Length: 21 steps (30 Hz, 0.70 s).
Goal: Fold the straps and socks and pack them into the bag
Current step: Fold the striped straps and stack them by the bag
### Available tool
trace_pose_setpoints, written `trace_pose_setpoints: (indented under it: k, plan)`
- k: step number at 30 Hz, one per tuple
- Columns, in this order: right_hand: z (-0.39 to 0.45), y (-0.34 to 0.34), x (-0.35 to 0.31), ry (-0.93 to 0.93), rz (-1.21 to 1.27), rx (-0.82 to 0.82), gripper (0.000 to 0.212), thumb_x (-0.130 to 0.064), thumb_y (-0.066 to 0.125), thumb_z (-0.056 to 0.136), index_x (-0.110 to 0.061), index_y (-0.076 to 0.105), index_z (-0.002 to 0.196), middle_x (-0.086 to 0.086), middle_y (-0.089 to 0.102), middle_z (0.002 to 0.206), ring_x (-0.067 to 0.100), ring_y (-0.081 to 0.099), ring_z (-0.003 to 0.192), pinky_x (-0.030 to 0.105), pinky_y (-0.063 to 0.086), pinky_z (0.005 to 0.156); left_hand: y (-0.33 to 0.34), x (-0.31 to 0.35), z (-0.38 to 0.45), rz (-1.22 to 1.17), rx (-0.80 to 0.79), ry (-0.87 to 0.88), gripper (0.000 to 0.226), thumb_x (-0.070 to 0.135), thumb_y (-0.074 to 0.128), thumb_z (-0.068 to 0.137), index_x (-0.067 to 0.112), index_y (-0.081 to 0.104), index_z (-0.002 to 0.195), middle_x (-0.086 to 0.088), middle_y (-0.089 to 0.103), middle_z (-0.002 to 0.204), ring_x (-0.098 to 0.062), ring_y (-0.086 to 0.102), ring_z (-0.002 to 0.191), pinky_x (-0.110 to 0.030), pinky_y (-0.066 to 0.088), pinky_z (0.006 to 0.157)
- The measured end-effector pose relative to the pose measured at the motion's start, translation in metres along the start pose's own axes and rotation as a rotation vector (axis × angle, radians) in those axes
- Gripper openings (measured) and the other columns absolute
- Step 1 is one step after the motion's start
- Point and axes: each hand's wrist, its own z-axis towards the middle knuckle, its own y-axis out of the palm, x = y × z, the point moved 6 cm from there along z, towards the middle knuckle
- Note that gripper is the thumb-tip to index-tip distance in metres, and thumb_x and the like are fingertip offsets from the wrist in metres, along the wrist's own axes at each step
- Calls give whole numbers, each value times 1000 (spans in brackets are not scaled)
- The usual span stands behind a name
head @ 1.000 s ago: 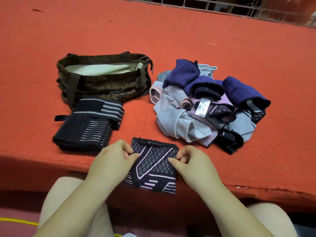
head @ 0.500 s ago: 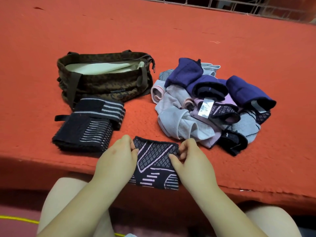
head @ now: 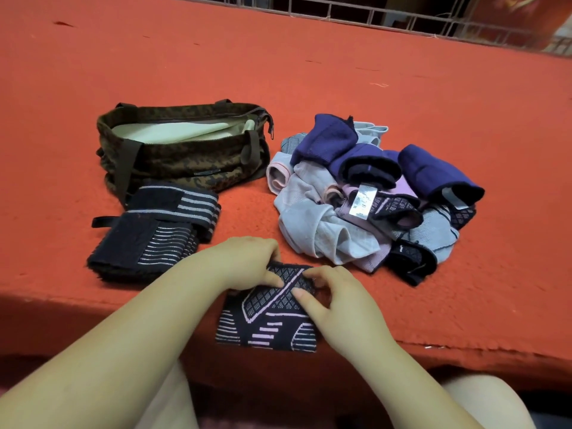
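Both hands have closed in: the left hand and right hand now pinch the far edge of the black knitted sock with lilac lines, which hangs over the near ledge. Far left, the open camouflage fabric bag shows only pale lining.

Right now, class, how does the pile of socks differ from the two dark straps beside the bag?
The pile of socks is loose and jumbled; the straps are folded flat and neatly stacked. The socks mix purple, grey, pink and black; the straps are black with pale stripes. The socks lie right of the bag; the straps lie in front of it. Both rest on the red surface, outside the bag.
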Motion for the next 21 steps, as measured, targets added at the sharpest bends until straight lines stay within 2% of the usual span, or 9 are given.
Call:
trace_pose_setpoints:
  k: [2, 4, 7, 9, 12, 14, 16, 18, 21]
  plan:
    - [-5, -2, 3, 74, 11, -9, 51, -56, 65, 78, -34, 50, 121, -18, 50, 105, 0, 50, 99, 19, 38, 79, 1, 4, -1, -18, -55, -16, 30, 46, 67, 81, 24, 54, 96, 2, 61, 100, -23, 62, 94, -35, 50, 85]
    - [-8, -2, 6, 156, -24, -44, 65, -63, 67, 71, -34, 45, 125, -16, 50, 110, 4, 52, 103, 22, 40, 81, -2, 10, -6, 47, -31, 25, 28, 45, 65, 82, 22, 50, 86, 3, 58, 93, -20, 58, 87, -32, 47, 79]
    - [-7, 4, 6, 142, -48, -112, 47, -63, 70, 67, -33, 55, 99, -14, 53, 100, 8, 55, 96, 27, 45, 83, -13, 10, -25, -87, 77, 77, 24, 41, 63, 86, 24, 46, 82, 9, 55, 83, -12, 56, 69, -27, 43, 67]
    - [-5, 8, 3, 123, 139, -203, 38, -53, 76, 67, -25, 60, 88, -8, 64, 91, 8, 61, 85, 29, 49, 80, -24, 1, -41, -248, 157, 83, 22, 39, 63, 87, 24, 47, 82, 7, 57, 77, -8, 55, 66, -28, 43, 65]
    - [0, 12, -10, 139, 600, -318, 29, -25, 80, 74, -13, 63, 94, -3, 74, 83, 10, 68, 76, 26, 54, 75, -43, -24, -63, -481, 327, 14, 20, 38, 59, 90, 22, 50, 83, 3, 61, 75, -9, 55, 68, -29, 43, 68]
    - [10, 6, -24, 151, 779, -247, 21, -12, 73, 80, -7, 59, 95, 0, 70, 72, 11, 66, 66, 24, 50, 65, -50, -44, -71, -532, 431, -90, 22, 41, 54, 92, 21, 51, 82, 4, 62, 75, -8, 55, 68, -28, 41, 67]
    - [27, -6, -40, 59, 700, -61, 15, -15, 72, 81, -10, 60, 87, 0, 64, 66, 12, 61, 62, 28, 48, 65, -56, -62, -75, -513, 515, -184, 25, 42, 53, 92, 20, 52, 79, 6, 61, 75, -7, 55, 69, -26, 39, 64]
    - [45, -15, -63, -54, 418, 67, 17, -29, 68, 84, -19, 55, 78, -6, 61, 70, 10, 57, 66, 28, 44, 69, -63, -77, -79, -476, 596, -272, 30, 43, 56, 90, 18, 52, 75, 4, 60, 72, -11, 54, 68, -28, 36, 59]
    - [71, -12, -91, -169, 77, 67, 18, -38, 50, 95, -20, 49, 93, 3, 64, 93, 24, 58, 92, 34, 41, 75, -73, -93, -82, -427, 695, -392, 34, 42, 60, 88, 15, 51, 71, 0, 58, 67, -20, 53, 68, -32, 31, 56]
